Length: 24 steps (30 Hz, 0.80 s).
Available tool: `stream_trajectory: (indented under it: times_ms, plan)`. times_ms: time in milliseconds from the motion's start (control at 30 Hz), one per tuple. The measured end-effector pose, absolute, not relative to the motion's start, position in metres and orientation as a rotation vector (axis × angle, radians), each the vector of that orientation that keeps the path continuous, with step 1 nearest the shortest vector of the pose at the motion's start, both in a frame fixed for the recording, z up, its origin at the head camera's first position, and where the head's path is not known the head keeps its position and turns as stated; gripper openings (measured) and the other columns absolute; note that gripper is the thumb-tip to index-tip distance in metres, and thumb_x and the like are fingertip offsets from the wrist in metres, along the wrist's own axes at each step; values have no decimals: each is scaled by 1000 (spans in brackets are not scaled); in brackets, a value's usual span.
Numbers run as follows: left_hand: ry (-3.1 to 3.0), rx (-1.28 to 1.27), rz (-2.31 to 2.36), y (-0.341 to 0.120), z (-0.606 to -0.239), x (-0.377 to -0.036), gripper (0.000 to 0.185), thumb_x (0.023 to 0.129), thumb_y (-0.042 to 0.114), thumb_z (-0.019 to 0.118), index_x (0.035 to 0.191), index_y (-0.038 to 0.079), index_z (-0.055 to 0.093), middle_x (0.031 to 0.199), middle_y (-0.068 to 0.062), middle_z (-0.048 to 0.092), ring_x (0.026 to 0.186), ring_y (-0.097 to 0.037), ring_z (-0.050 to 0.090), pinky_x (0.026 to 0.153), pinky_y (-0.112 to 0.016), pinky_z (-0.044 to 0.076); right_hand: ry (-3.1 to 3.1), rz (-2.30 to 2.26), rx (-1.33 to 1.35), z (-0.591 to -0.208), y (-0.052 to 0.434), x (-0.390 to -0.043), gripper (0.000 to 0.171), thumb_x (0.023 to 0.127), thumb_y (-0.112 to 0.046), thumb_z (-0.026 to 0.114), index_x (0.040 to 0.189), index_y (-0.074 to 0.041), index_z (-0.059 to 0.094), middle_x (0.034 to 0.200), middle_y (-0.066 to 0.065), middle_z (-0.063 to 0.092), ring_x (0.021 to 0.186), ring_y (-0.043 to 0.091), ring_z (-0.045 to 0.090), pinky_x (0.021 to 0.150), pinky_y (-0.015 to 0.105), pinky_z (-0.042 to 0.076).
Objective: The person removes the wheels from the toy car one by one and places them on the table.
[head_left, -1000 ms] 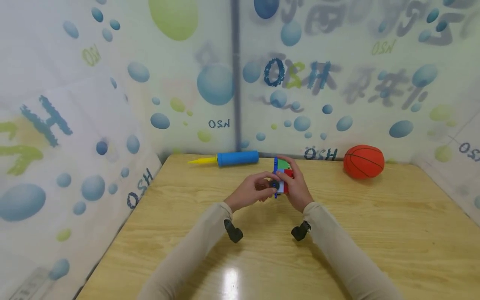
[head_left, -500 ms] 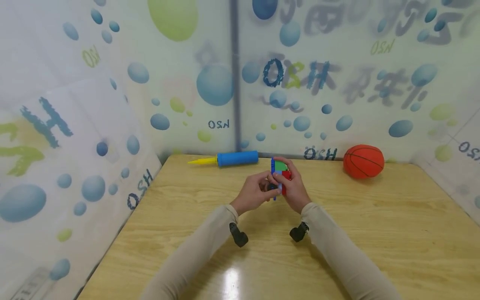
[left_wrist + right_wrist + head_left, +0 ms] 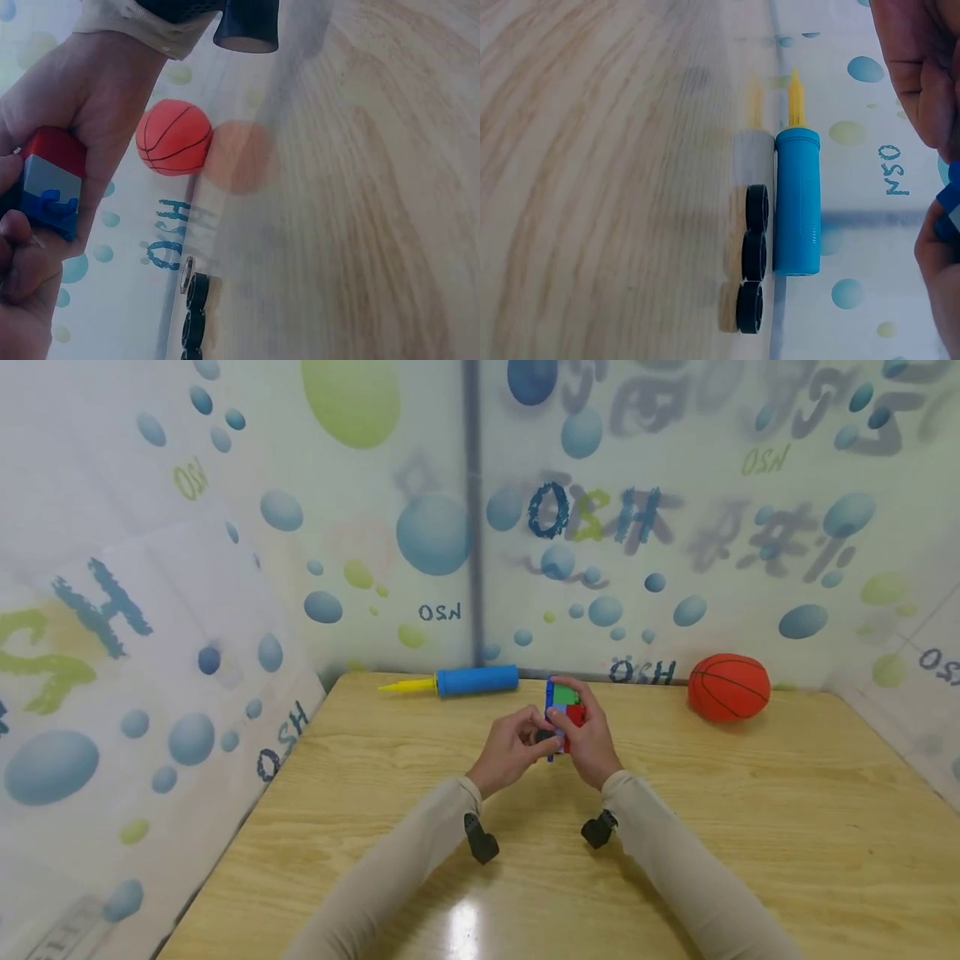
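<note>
Over the table's far middle, my right hand point(image 3: 594, 742) grips a toy car of building blocks point(image 3: 566, 695), with green, red, white and blue parts. Its thumb lies across the near face and its fingers wrap the far side. My left hand point(image 3: 504, 750) pinches a black wheel point(image 3: 542, 736) against the toy's blue left side; the fingertips cover most of the wheel. In the left wrist view the toy shows a red block above a white one, with a blue hooked piece at the bottom. Several black wheels point(image 3: 755, 255) stand in a row on the table, hidden behind the hands in the head view.
A blue hand pump point(image 3: 478, 681) with a yellow nozzle lies along the back edge, left of the hands. At the back right rests a red toy basketball point(image 3: 729, 687). Behind the wooden table point(image 3: 750, 827) rises a bubble-patterned wall point(image 3: 360, 527).
My left hand has shifted slightly right, closer to the toy, and its fingers now cover more of the black wheel. The toy has moved slightly left, still in my right hand.
</note>
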<state>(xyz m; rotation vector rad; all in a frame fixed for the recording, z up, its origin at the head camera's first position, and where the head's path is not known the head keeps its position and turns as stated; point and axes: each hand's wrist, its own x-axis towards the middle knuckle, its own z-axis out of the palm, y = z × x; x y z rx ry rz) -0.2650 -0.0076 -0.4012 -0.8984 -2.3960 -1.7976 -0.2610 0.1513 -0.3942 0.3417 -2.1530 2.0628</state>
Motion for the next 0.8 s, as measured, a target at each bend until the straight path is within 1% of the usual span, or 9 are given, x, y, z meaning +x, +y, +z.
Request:
stream_trajectory:
  times_ms: [167, 300, 367, 433, 500, 567, 600, 700, 800]
  plan:
    - [-2378, -939, -1657, -8, -399, -264, 16, 94, 18, 71, 93, 7, 59, 69, -18, 63, 58, -8, 46, 54, -19, 41, -2212, 1968, 324, -395, 149, -264, 48, 103, -12, 55, 147, -24, 42, 127, 18, 46, 105, 27, 48, 73, 24, 55]
    - [-2415, -993, -1641, -13, -394, -265, 15, 100, 21, 62, 98, 6, 58, 69, -17, 63, 57, -9, 50, 55, -21, 45, -2202, 2017, 260, -397, 150, -265, 48, 104, -15, 53, 148, -29, 40, 127, 17, 46, 104, 26, 50, 74, 25, 56]
    - [-2428, -985, -1719, -16, -390, -268, 18, 103, 22, 57, 104, 4, 59, 71, -17, 63, 59, -15, 55, 56, -24, 48, -2192, 2040, 235, -395, 154, -264, 48, 105, -16, 52, 149, -30, 39, 126, 15, 47, 101, 24, 53, 73, 26, 57]
    - [-2436, -959, -1786, -23, -388, -271, 19, 106, 19, 52, 111, 4, 60, 74, -14, 64, 63, -25, 58, 59, -29, 51, -2201, 2030, 244, -393, 156, -264, 48, 105, -18, 51, 150, -29, 38, 126, 16, 47, 99, 24, 55, 72, 26, 57]
    - [-2443, -942, -1829, -29, -386, -275, 20, 107, 17, 49, 118, 4, 59, 77, -15, 66, 67, -33, 60, 61, -35, 53, -2202, 2030, 260, -392, 157, -263, 49, 105, -18, 51, 151, -28, 37, 126, 17, 48, 97, 26, 60, 72, 28, 58]
    - [-2468, -943, -1839, -35, -385, -279, 21, 106, 15, 49, 122, 6, 60, 81, -17, 69, 72, -40, 62, 64, -39, 55, -2198, 2034, 272, -391, 159, -263, 49, 105, -19, 52, 151, -28, 37, 126, 17, 49, 96, 31, 64, 71, 29, 59]
    - [-2485, -948, -1830, -38, -386, -281, 21, 106, 14, 50, 122, 7, 61, 83, -18, 70, 73, -41, 63, 66, -41, 55, -2192, 2041, 278, -390, 159, -263, 49, 105, -19, 52, 151, -28, 37, 126, 18, 50, 96, 34, 66, 71, 30, 60]
    - [-2559, -933, -1758, -45, -391, -287, 21, 104, 15, 54, 122, 9, 63, 90, -21, 73, 80, -42, 68, 66, -39, 55, -2180, 2072, 284, -391, 161, -263, 49, 105, -18, 51, 151, -27, 36, 126, 19, 51, 92, 38, 70, 70, 32, 61]
    - [-2642, -883, -1658, -52, -397, -292, 22, 102, 16, 58, 121, 9, 67, 94, -22, 74, 85, -41, 70, 66, -36, 54, -2178, 2085, 273, -393, 163, -263, 50, 105, -16, 51, 151, -26, 36, 127, 21, 51, 89, 35, 71, 70, 32, 61]
